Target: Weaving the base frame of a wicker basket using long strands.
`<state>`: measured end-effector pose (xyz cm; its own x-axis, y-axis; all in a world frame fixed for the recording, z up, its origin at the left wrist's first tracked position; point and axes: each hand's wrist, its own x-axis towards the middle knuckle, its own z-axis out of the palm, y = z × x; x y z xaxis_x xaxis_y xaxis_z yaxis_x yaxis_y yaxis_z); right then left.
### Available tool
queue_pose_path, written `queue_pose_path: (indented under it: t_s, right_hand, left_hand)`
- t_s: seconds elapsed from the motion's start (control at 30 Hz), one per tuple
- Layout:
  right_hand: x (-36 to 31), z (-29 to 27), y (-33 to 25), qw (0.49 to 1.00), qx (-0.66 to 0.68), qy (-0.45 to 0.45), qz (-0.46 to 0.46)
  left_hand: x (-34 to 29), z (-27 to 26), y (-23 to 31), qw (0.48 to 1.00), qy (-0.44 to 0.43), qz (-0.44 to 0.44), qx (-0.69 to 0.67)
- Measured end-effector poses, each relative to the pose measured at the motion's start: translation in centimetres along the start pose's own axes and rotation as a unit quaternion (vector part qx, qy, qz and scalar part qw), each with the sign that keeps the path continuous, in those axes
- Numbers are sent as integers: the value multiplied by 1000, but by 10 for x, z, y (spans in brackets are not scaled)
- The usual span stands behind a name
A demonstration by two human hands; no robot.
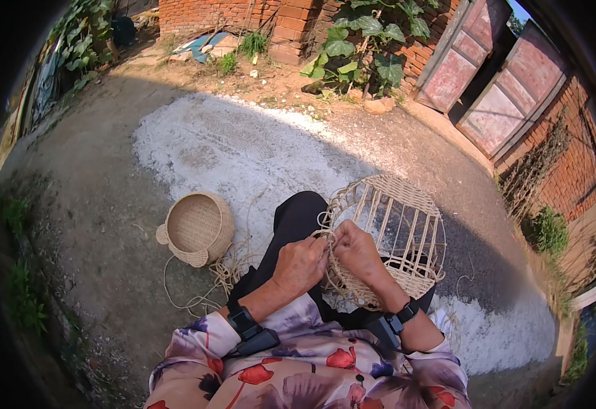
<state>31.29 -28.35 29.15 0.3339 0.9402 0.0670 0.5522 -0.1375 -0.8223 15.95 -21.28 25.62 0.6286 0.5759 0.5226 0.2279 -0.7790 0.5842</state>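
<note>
A half-woven openwork basket (pixel 412 198) of pale cord lies across my lap, tilted on its side, with long bare ribs between two woven ends. At its left edge my left hand (pixel 300 264) and my right hand (pixel 356 252) meet, fingers closed in a pinch. Between them they grip a strand of cord (pixel 322 219), which loops up just above the fingertips. Exactly how the strand runs under the fingers is hidden. My right wrist rests close against the basket's side.
On the ground to the left stands a finished round basket (pixel 201 228) with small ear-like tabs. Loose cord (pixel 224 276) lies tangled beside it. Farther off are leafy plants (pixel 369 41), a brick wall (pixel 209 15) and a weathered metal double door (pixel 512 95), partly ajar.
</note>
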Motion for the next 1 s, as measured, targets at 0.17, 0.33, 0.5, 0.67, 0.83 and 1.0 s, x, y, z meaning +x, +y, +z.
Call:
queue_pose_path:
  t_s: [0.17,0.33,0.5,0.67,0.83,1.0]
  right_hand:
    - [-16,-8,-24,993,60,104,24]
    - [-33,-35,-14,992,47,118,4]
    - [-47,-35,3,997,30,70,13]
    - [-49,-31,-1,997,9,73,23]
    - [-47,-24,2,973,-183,89,-109]
    - [-48,-19,-12,948,-302,59,-85]
  left_hand:
    - [-5,-10,-5,999,-28,13,17]
    - [-14,-51,-16,996,-80,-8,32]
    - [-38,-92,-63,988,-119,-70,66]
    - [-35,-120,-69,916,-146,-238,-286]
    - [-5,-96,-35,716,-71,-217,-660]
    - [25,-62,-15,680,-73,-180,-707]
